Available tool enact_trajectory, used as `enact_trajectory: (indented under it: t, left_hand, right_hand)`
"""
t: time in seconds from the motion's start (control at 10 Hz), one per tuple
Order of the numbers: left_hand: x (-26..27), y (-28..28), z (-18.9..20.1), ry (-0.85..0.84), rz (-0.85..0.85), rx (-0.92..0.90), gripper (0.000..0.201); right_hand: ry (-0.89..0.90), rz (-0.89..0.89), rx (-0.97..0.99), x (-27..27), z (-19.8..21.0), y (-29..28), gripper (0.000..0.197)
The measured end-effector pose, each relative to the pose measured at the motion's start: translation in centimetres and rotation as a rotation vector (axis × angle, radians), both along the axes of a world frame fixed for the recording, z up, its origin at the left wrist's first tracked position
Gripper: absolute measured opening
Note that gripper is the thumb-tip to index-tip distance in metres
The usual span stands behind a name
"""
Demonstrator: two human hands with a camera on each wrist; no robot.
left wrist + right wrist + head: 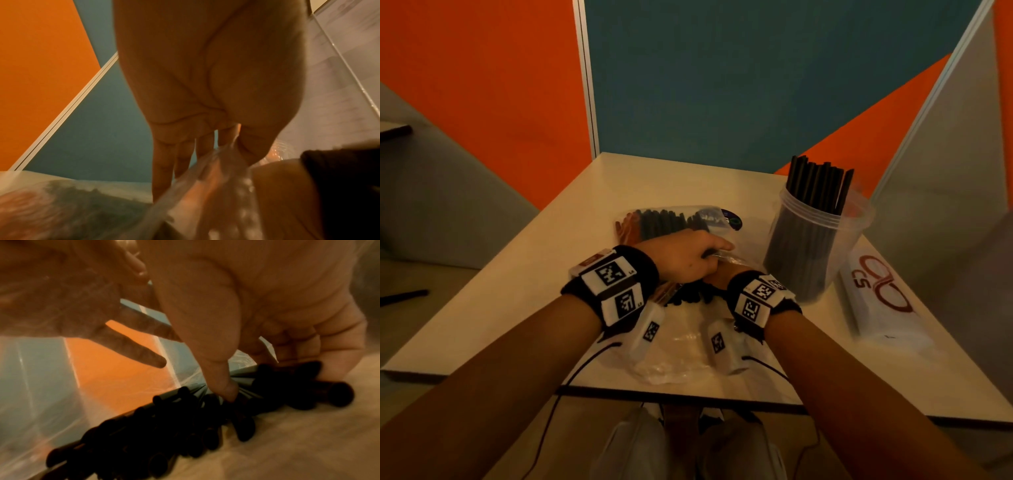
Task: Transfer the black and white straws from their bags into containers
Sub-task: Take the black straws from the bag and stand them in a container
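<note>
On the pale cream worktop (571, 236), a clear round plastic container (811, 246) stands at the far right, packed with upright black straws (818, 185) whose ends rise above its rim. Just right of it lies a long flat bag of white straws with a red printed logo (876, 294), its long axis running from far to near. Orange, teal and grey partition panels (722, 85) close off the far side.

In the middle lies a clear plastic bag (681, 346) with its open mouth toward the near edge; the loose black drinking straws (671, 222) inside run lengthwise from near to far, and their near ends show between the two wrists. Both wrists, with their black bands and white marker blocks, cover much of the bag's middle.

The left hand (685, 257) reaches over the bag, palm down. The left wrist view shows its fingers (164, 164) fairly straight, with thumb and forefinger pinching a fold of the clear film (226, 155).

The right hand (267, 305) is inside the bag mouth, mostly hidden under the left hand in the head view. Its fingers curl down round a bunch of black straw ends (287, 386), with the thumb pressed among them. Through the film, the left hand's fingers appear spread above.
</note>
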State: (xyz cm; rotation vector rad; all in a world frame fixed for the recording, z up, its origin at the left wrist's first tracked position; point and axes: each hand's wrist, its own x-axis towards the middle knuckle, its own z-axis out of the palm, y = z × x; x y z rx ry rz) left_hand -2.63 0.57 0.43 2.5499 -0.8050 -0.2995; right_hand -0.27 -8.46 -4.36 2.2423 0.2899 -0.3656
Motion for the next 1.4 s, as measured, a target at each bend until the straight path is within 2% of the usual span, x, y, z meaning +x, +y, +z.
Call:
enact_trajectory:
  t: [0.1,0.2,0.3,0.4,0.5,0.6,0.7,0.8,1.0,1.1,1.2,1.3,1.4]
  left_hand:
    - [0.0,0.1,-0.1,0.006,-0.003,-0.021,0.046]
    - [-0.1,0.1,-0.1,0.012,-0.014,-0.033,0.045]
    - [0.0,0.0,-0.3,0.027,-0.018,-0.032,0.045]
    - [0.0,0.1,-0.4,0.023,-0.017,-0.023,0.044]
    - [0.1,0.1,-0.5,0.032,-0.013,-0.027,0.044]
    - [0.2,0.0,-0.6,0.025,-0.018,-0.022,0.044]
    - [0.3,-0.2,-0.7,0.009,-0.019,-0.016,0.043]
    - [0.4,-0.5,-0.9,-0.004,-0.025,-0.011,0.04]
    - [0.1,-0.9,-1.3,0.023,-0.027,-0.003,0.041]
    - [0.0,-1.2,-1.4,0.012,-0.036,0.002,0.04]
    - [0.3,-1.3,-1.8,-0.013,-0.042,0.038,0.041]
    - [0.7,-1.6,-2.0,-0.008,-0.017,0.073,0.04]
    - [0.7,-2.5,-2.2,-0.075,-0.058,0.27,0.079]
  right_hand:
    - [0.015,-0.068,-0.201,0.9,-0.4,0.8,0.039]
    - [0.075,-0.142,-0.14,0.2,-1.2,0.7,0.067]
    - [0.064,-0.132,-0.135,-0.7,-1.3,1.1,0.05]
    - [0.065,-0.159,-0.021,-1.0,-0.9,0.6,0.039]
    - [0.173,-0.08,0.064,-1.8,-0.7,-0.1,0.039]
    - [0.131,-0.365,0.186,-3.1,1.9,0.8,0.035]
    - [-0.061,-0.392,1.076,-4.7,2.7,-2.3,0.037]
    - [-0.068,-0.449,1.182,-4.9,2.4,-3.4,0.035]
    - [-0.056,-0.595,1.522,-7.1,3.0,-4.9,0.031]
    - [-0.016,-0.674,1.49,-8.0,3.3,-5.7,0.026]
    - [0.09,-0.658,1.212,-9.5,5.1,-6.8,0.031]
    - [0.142,-0.539,0.968,-10.8,6.9,-8.2,0.032]
    - [0.152,-0.504,0.902,-11.8,8.3,-9.5,0.017]
